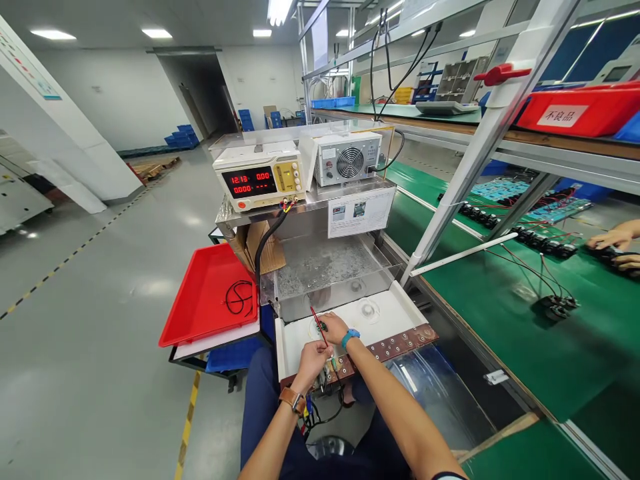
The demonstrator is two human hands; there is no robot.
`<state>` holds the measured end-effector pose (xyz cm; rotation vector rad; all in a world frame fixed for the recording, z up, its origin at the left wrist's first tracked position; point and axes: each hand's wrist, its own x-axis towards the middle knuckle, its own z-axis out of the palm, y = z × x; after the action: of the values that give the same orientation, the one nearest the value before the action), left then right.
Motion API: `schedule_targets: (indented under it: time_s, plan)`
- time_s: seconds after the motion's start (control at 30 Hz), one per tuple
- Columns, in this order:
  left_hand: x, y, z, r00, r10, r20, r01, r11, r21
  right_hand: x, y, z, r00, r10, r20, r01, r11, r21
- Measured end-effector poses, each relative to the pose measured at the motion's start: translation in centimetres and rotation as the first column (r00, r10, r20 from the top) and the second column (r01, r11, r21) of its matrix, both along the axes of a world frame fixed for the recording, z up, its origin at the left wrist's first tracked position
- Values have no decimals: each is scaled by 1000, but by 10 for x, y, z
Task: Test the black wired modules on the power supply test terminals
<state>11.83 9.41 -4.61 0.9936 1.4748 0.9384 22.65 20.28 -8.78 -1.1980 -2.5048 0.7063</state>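
Over the white tray [395,308], my left hand [313,361] pinches the lower end of a thin, straight red piece [315,316], a wire or probe; I cannot tell which. It slants up past my right hand [334,328]. That hand's fingers are closed on a small green circuit board [321,327], which they partly hide. Just below my hands runs a brown strip [400,344] with rows of metal studs along the tray's front. A green-ended clip lead [335,364] touches this strip close to my left hand.
A power supply [257,179] with red digits stands on the metal shelf ahead, beside a fan-backed unit [349,160]. At left, a red tray [200,293] holds a black cable [240,297]. The green bench [500,313] at right carries black parts; a co-worker's hands [617,243] are there.
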Motion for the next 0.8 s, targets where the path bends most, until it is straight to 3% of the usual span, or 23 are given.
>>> schedule_targets:
  time_s: [0.43,0.8]
  plan:
    - [3,-2,3,1000,17,18,-17,1000,11,-2,-3,3,1000,-10,-18,9,1000,-30]
    - [8,1,-6,996,86,13,-87,995,46,-6,-4,2,1000,-15,-1,15,1000,-20]
